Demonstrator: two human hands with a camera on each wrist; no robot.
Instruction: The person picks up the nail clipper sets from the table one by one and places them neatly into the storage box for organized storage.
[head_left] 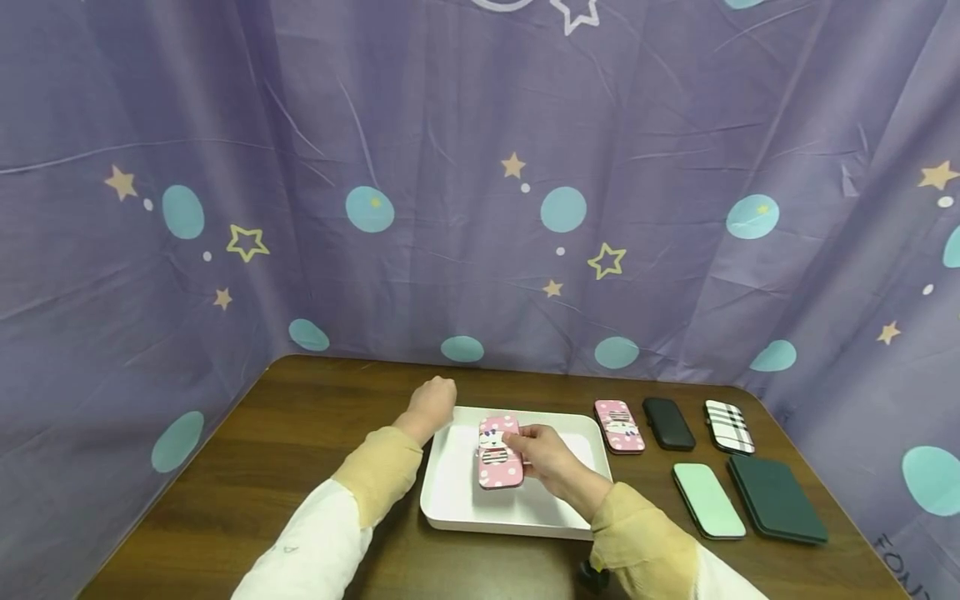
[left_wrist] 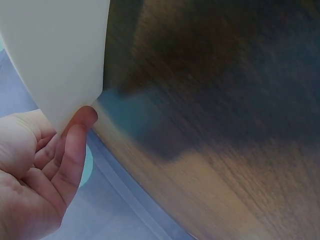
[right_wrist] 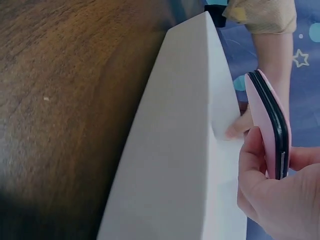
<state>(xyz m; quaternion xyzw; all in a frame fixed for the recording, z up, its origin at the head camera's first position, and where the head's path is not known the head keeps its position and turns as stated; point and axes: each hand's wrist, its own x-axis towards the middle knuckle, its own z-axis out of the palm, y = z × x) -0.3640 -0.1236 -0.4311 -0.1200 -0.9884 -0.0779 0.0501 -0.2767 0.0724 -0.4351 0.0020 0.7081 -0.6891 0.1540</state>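
Observation:
My right hand point(head_left: 551, 457) holds a slim pink hard case point(head_left: 499, 467) over the white tray point(head_left: 453, 483), thumb on its front. White dots and a cartoon animal in a striped top decorate the case. Its dark, metal-framed edge shows in the right wrist view, with the pink case point(right_wrist: 264, 117) standing on its side between thumb and fingers. At the tray's far left corner, my left hand point(head_left: 435, 402) grips the rim. The left wrist view has the left hand point(left_wrist: 47, 172) with fingers curled at the corner of the tray point(left_wrist: 60, 55).
Right of the tray lie a second pink case point(head_left: 619, 427), a black case point(head_left: 667, 423), a plaid case point(head_left: 728, 427), a mint green case point(head_left: 708, 500) and a larger dark green case point(head_left: 777, 500). A purple patterned curtain point(head_left: 450, 292) hangs behind the wooden table point(head_left: 225, 492).

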